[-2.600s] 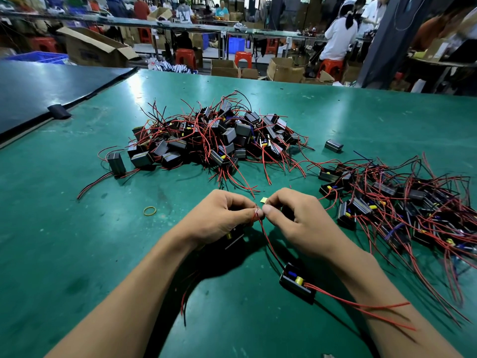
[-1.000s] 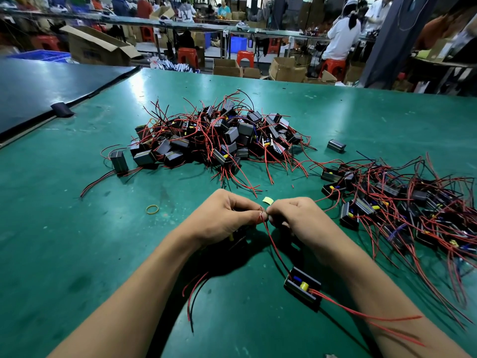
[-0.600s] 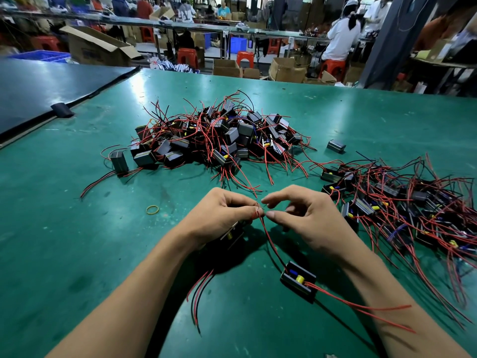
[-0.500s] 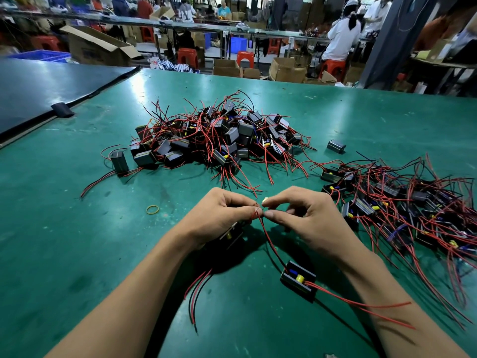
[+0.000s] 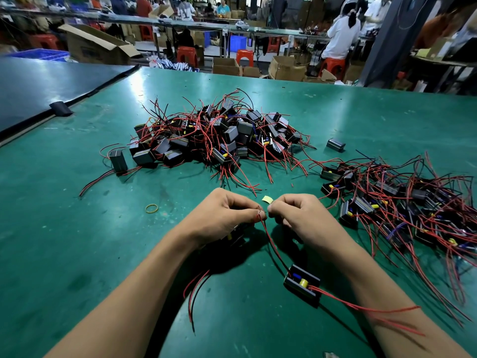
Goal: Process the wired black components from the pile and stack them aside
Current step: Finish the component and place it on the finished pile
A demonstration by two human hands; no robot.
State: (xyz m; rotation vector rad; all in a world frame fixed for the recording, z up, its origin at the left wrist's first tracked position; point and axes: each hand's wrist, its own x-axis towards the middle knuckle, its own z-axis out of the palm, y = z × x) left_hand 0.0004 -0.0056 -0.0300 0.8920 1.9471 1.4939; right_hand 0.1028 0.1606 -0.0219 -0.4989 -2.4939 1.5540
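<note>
The person's left hand (image 5: pixel 224 215) is curled, with its thumb and forefinger pinching the end of a thin red wire (image 5: pixel 269 241). The right hand (image 5: pixel 302 218) is curled too. Its thumb and forefinger meet the left hand's fingertips and nip the same wire end, so the two hands touch at their tips.

From the pinch, the wire runs back toward the person to a small black open-topped box component with a yellow part inside (image 5: pixel 302 284), which lies on the green table mat (image 5: pixel 77 241) just inside the right forearm. More red leads trail from it under that forearm.

A second dark component (image 5: pixel 235 235) sits under the left palm. It cannot be seen whether the lower fingers grip it. Red and black leads (image 5: pixel 196 290) spill out from beneath the left wrist.

Beyond both hands lies a heap of black boxes tangled in red and black wires (image 5: pixel 219 138). A flatter spread of wired black components (image 5: pixel 402 202) lies to the right of the right hand.

A small pale yellow slip (image 5: pixel 267 200) lies just past the fingertips, and a yellow rubber band (image 5: pixel 151 208) lies left of the left hand. One lone black box (image 5: pixel 335 144) sits ahead of the right hand, between the two groups.
</note>
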